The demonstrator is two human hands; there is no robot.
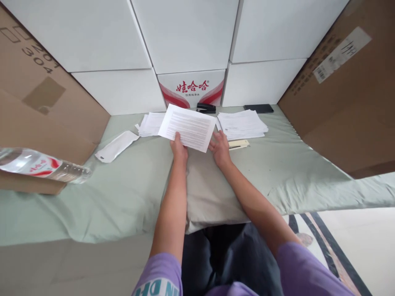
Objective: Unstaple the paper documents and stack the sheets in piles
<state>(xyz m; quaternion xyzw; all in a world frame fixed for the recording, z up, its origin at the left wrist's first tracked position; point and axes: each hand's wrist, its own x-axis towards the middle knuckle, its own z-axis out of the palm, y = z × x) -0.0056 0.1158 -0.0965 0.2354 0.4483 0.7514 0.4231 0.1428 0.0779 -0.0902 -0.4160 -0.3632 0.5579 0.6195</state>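
Observation:
My left hand [179, 149] grips the near edge of a printed sheet of paper [188, 126], holding it tilted above the green cloth-covered surface [129, 193]. Just to the right, my right hand [220, 149] lies with fingers apart, its fingertips at the sheet's near right corner. A stack of printed pages [242, 124] lies to the right of the sheet, another stack [151, 123] to its left. A black stapler [206, 108] sits behind the sheet. A small yellowish slip [238, 144] lies beside my right hand.
A white envelope [116, 146] lies at the left. A water bottle [40, 165] lies on a cardboard box [40, 111] far left. A dark phone [258, 108] rests at the back right. White boxes [185, 37] form the back wall; a large cardboard box [348, 94] stands right.

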